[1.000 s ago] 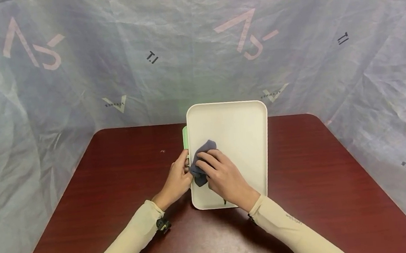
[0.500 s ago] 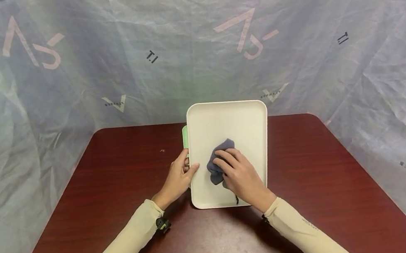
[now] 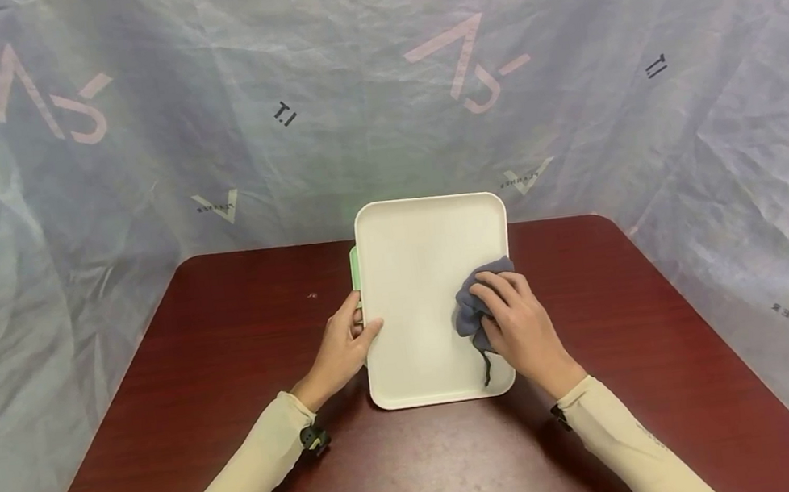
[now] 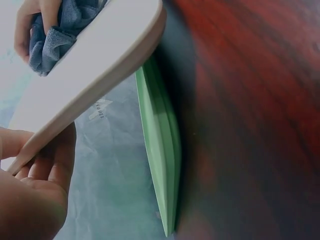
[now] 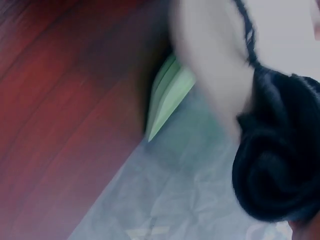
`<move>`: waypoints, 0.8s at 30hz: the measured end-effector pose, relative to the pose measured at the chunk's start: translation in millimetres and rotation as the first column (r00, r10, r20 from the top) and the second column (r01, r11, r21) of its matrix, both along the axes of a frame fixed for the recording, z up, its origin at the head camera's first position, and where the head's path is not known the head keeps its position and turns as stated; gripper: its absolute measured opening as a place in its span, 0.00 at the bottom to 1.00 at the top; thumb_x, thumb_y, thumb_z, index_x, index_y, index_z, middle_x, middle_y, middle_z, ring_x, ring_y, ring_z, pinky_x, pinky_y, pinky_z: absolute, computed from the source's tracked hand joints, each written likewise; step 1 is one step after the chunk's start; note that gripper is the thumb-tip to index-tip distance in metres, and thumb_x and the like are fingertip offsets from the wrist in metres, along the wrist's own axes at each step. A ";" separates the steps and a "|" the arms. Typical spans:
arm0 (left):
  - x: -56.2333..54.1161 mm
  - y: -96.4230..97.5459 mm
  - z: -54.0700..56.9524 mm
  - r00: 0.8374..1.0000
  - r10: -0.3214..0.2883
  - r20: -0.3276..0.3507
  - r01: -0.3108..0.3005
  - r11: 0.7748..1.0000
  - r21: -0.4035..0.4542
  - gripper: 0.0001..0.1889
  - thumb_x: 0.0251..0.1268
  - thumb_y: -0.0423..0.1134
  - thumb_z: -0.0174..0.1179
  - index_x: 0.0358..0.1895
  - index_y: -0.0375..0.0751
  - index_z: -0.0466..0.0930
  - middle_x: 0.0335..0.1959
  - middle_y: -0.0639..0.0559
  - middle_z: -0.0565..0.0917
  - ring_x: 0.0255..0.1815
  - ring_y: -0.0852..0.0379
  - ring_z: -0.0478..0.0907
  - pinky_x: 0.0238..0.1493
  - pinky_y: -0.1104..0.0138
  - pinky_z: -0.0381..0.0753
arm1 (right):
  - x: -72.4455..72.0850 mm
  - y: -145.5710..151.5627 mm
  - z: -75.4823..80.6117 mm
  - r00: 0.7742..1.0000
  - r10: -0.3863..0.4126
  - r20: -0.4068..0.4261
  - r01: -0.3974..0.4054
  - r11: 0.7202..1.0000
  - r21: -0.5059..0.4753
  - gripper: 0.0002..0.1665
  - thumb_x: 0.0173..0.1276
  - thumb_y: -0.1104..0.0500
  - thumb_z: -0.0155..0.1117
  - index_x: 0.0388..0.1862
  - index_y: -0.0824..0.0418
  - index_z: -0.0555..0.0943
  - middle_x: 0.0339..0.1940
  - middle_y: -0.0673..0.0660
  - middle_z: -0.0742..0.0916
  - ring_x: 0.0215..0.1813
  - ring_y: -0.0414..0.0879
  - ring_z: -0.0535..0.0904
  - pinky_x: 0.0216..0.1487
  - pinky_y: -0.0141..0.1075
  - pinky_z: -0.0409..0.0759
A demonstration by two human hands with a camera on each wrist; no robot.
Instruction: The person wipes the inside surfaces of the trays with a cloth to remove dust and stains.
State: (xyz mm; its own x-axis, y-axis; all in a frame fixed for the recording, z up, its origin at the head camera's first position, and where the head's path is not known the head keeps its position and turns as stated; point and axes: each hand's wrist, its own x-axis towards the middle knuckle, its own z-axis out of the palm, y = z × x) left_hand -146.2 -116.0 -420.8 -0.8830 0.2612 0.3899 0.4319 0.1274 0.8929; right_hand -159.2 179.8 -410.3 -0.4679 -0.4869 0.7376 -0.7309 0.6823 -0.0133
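Note:
A white rectangular tray (image 3: 405, 277) with a raised rim is held tilted up over the table, its inner face toward me. My left hand (image 3: 339, 350) grips its left edge, thumb on the front and fingers behind. At the tray's right side, my right hand (image 3: 527, 336) holds a bunched blue-grey cloth (image 3: 470, 306) against the inner face. A dark cord hangs from the cloth. In the left wrist view, the cloth (image 4: 55, 47) lies against the tray (image 4: 95, 80) under the right hand's fingers. The right wrist view shows the cloth as a dark, blurred bundle (image 5: 280, 150).
Behind the tray lies something flat and green with layered edges (image 4: 162, 145), mostly hidden from the head view. It rests on a dark red wooden table (image 3: 247, 360). Grey printed sheeting (image 3: 364, 103) hangs around the table's back and sides.
My right hand has slid the cloth from the tray's left edge across to its right side. The left hand keeps its grip; its thumb, covered earlier by the cloth, now shows.

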 end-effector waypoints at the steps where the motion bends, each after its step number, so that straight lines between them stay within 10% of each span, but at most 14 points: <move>1: 2.5 0.3 3.9 1.000 -0.002 0.000 0.002 1.000 -0.001 0.22 0.73 0.23 0.52 0.68 0.29 0.64 0.52 0.28 0.81 0.44 0.38 0.85 0.38 0.55 0.86 | 0.0 2.5 0.4 1.000 -0.006 0.002 0.006 1.000 -0.004 0.27 0.54 0.75 0.70 0.55 0.66 0.79 0.61 0.64 0.79 0.59 0.61 0.72 0.58 0.50 0.75; 5: 10.0 1.3 15.7 1.000 -0.006 -0.015 0.006 1.000 0.000 0.21 0.72 0.21 0.52 0.66 0.25 0.64 0.51 0.26 0.81 0.43 0.36 0.85 0.38 0.54 0.86 | 1.6 6.0 0.8 1.000 -0.015 0.010 0.015 1.000 0.007 0.27 0.56 0.74 0.69 0.56 0.65 0.79 0.63 0.64 0.78 0.60 0.61 0.71 0.58 0.50 0.75; 12: -4.6 -1.1 -6.5 1.000 0.007 -0.018 -0.007 1.000 0.003 0.22 0.73 0.24 0.53 0.67 0.31 0.65 0.52 0.29 0.82 0.44 0.39 0.86 0.37 0.56 0.86 | 9.5 5.8 -9.5 1.000 -0.013 0.012 0.013 1.000 0.010 0.28 0.54 0.74 0.69 0.56 0.65 0.79 0.62 0.64 0.79 0.59 0.62 0.72 0.59 0.51 0.74; 24: -6.7 -1.1 -10.2 1.000 0.004 -0.001 -0.004 1.000 0.017 0.23 0.74 0.26 0.53 0.69 0.36 0.64 0.53 0.31 0.82 0.45 0.41 0.86 0.38 0.58 0.86 | 17.5 0.5 -14.4 0.999 -0.020 0.050 0.018 0.999 0.031 0.28 0.54 0.74 0.69 0.56 0.65 0.78 0.62 0.65 0.78 0.60 0.62 0.70 0.62 0.51 0.71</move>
